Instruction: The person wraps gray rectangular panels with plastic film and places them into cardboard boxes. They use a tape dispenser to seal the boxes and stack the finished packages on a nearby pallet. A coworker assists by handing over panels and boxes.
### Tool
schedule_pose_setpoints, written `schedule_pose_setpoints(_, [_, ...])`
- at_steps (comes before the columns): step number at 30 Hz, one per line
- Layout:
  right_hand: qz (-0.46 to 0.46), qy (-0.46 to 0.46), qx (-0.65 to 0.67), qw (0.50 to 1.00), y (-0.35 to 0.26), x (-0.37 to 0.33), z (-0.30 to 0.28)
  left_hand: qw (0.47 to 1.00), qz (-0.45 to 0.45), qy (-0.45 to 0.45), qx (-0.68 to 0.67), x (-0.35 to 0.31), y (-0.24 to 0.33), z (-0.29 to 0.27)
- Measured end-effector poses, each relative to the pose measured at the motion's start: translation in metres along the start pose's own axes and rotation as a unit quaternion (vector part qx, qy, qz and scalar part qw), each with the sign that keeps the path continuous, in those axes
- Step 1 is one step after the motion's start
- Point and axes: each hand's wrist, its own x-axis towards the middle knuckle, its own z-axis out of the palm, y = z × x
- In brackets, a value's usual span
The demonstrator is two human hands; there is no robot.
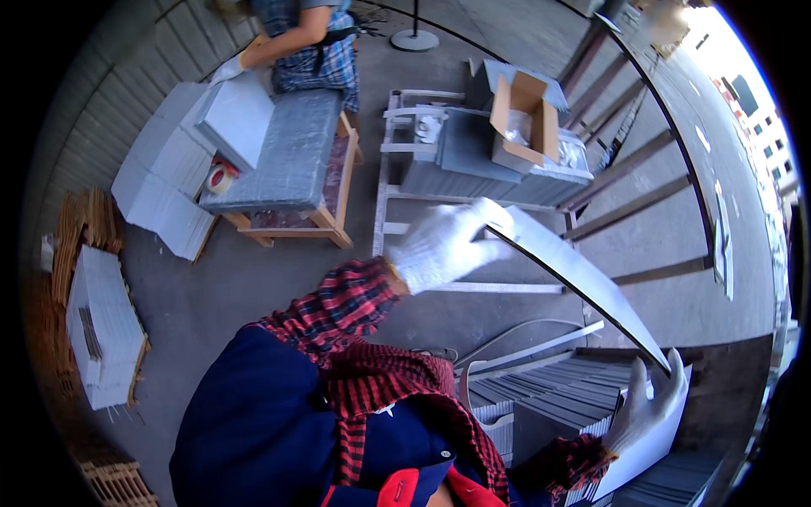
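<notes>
A thin, flat light-grey panel (583, 269) with a dark edge is held tilted in front of me, both hands on it. My left hand (452, 245), in a white knit glove, is closed round its far-left end. Gloved in the same way, my right hand (646, 406) grips the near-right end, thumb and fingers on either side of the edge. Below the right hand, a pale board (646, 456) stands next to rows of grey slabs (545, 397) stacked on edge.
Beyond my hands, a pallet frame (390, 182) bears more grey slabs (460, 148) and an open cardboard box (525, 118). At left, a co-worker's gloved hand (228, 69) touches a pale slab (241, 122) by a wooden-legged bench (296, 169). Metal rails (646, 203) stand at right.
</notes>
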Motion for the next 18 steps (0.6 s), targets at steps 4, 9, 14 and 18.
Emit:
schedule_pose_setpoints(4, [-0.146,-0.083,0.07,0.983,-0.069,-0.019,0.095,0.975,-0.115,0.029,0.185,-0.057,-0.044,-0.153])
schedule_pose_setpoints(9, [-0.215,-0.196,0.124,0.949,-0.225,-0.053,0.196,0.916,-0.131,0.104,0.365,-0.133,-0.088,-0.325])
schedule_pose_setpoints(14, [-0.315,-0.237,0.163,0.904,-0.362,-0.074,0.269,0.903,-0.236,0.15,0.326,-0.181,-0.112,-0.451])
schedule_pose_setpoints(18, [-0.364,-0.24,0.168,0.884,-0.407,-0.074,0.311,0.881,-0.226,0.19,0.369,-0.195,-0.145,-0.478])
